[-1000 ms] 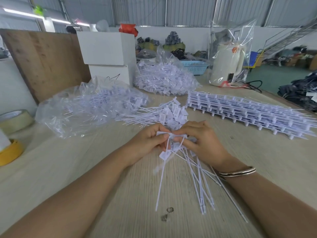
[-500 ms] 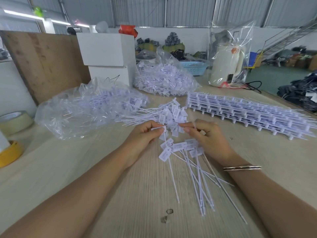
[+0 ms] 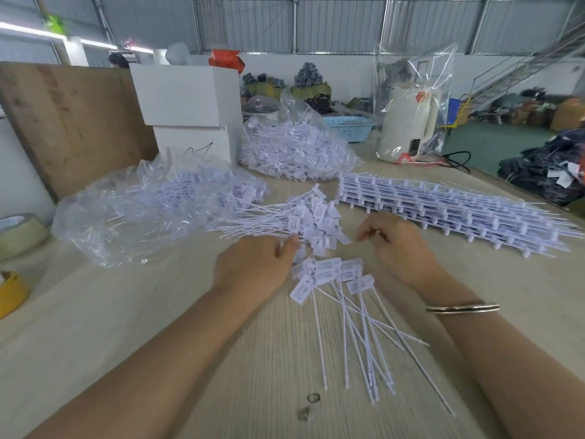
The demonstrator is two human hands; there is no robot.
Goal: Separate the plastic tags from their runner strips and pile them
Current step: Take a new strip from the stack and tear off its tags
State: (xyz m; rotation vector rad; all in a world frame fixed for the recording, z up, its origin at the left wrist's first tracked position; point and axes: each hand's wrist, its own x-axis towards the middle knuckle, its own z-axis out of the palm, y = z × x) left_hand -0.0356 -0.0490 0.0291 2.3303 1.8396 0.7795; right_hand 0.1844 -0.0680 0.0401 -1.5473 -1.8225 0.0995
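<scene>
Two rolls of tape sit at the far left edge of the pale wood-grain table (image 3: 126, 327), a beige roll of packing tape (image 3: 19, 236) behind a yellow roll of tape (image 3: 11, 294). To their right lies a crumpled clear plastic bag of white tags (image 3: 152, 210), and behind it stand two stacked white cardboard boxes (image 3: 190, 109) in front of a leaning brown plywood board (image 3: 69, 122). Further right, a second clear plastic bag heaped with white tags (image 3: 294, 150) rests by the boxes. Nearer the person, a loose pile of separated white plastic tags with thin stems (image 3: 304, 217) lies in the middle of the table, stems pointing left. The left hand (image 3: 253, 267) lies palm down with its fingertips touching the near edge of that pile; the fingers are curled under and I cannot tell whether they hold anything. Just right of this hand, a small fan of white flat-headed plastic tags (image 3: 335, 280) lies on the table between the two wrists, heads away from the person and stems spreading toward the near edge. The right hand (image 3: 395, 245), with a thin metal bangle (image 3: 462, 308) on its wrist, sits just beyond the fan, its fingers bent inward; a small pale thing seems to sit at the fingertips, too blurred to name. Right of it, a stacked row of white runner strips with tags attached (image 3: 443, 204) stretches toward the far right edge. Behind them stands a cream electric kettle in a clear plastic bag (image 3: 411, 122).
</scene>
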